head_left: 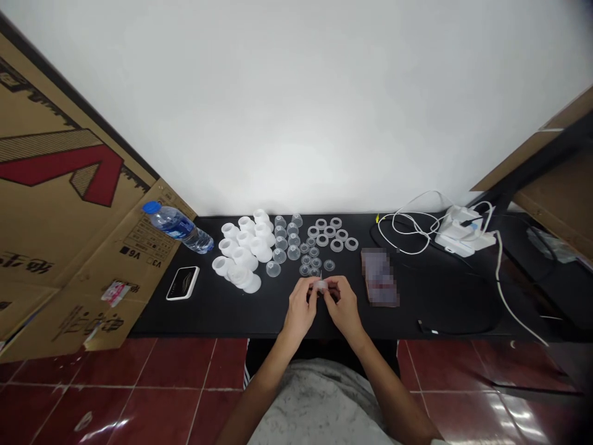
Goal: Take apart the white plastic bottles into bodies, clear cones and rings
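Observation:
My left hand point(301, 307) and my right hand point(341, 304) meet over the front middle of the black table point(222, 309). Both pinch one small clear plastic part point(320, 285) between their fingertips. Just beyond the hands lie several small clear caps point(309, 259) and flat clear rings point(331, 233). Left of those stand several white silicone funnel pieces point(241, 250) and clear domed cups point(282, 244).
A phone point(183, 282) lies face up at the table's left. A water bottle point(178, 227) leans on cardboard boxes point(55, 204) at the left. A blurred flat object point(380, 276) lies right of the hands. White chargers and cables point(456, 232) fill the right side.

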Available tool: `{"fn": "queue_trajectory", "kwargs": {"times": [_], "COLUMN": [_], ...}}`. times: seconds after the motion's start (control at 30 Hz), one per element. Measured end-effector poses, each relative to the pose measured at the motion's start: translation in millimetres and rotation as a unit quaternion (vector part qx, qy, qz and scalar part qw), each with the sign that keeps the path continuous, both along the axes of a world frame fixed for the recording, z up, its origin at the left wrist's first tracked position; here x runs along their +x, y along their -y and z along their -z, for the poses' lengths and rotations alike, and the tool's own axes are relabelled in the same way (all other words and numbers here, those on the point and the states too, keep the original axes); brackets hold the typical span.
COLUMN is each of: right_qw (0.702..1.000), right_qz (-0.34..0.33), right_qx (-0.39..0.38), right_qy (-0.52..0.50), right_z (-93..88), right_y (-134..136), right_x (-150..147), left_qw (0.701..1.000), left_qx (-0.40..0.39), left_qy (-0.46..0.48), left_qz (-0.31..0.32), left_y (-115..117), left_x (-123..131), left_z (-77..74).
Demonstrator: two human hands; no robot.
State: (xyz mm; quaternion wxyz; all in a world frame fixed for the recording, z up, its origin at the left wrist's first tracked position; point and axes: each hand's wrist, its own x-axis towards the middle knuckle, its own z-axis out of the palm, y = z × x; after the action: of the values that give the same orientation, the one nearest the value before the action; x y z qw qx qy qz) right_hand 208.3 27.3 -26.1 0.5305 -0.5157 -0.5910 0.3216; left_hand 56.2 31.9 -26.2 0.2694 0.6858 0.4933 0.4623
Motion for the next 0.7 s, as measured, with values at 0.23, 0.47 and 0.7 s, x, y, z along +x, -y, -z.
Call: {"fn": "queue_trajectory", "kwargs": {"times": [0.23, 0.47, 0.7], "right_qw": [1.000, 1.000, 1.000], "right_qz": [0.018, -0.014, 0.018], "right_qx": [0.012, 0.011, 0.002], "right_qy": [0.018, -0.020, 0.011], "right_z": [-1.5, 1.8, 3.8], "right_y": [1.0, -1.8, 3.4], "right_x": [0.1, 2.2, 0.7], "left_qw": [1.000, 1.000, 1.000], "left_qx": [0.012, 0.011, 0.006], "left_qy": [-0.004, 0.022, 0.011], "left_qz": [0.004, 0.013, -0.004], "left_y": [3.3, 4.4, 5.4], "left_x": [1.7, 0.0, 3.2], "left_z": [-3.3, -3.1, -5.1]}}
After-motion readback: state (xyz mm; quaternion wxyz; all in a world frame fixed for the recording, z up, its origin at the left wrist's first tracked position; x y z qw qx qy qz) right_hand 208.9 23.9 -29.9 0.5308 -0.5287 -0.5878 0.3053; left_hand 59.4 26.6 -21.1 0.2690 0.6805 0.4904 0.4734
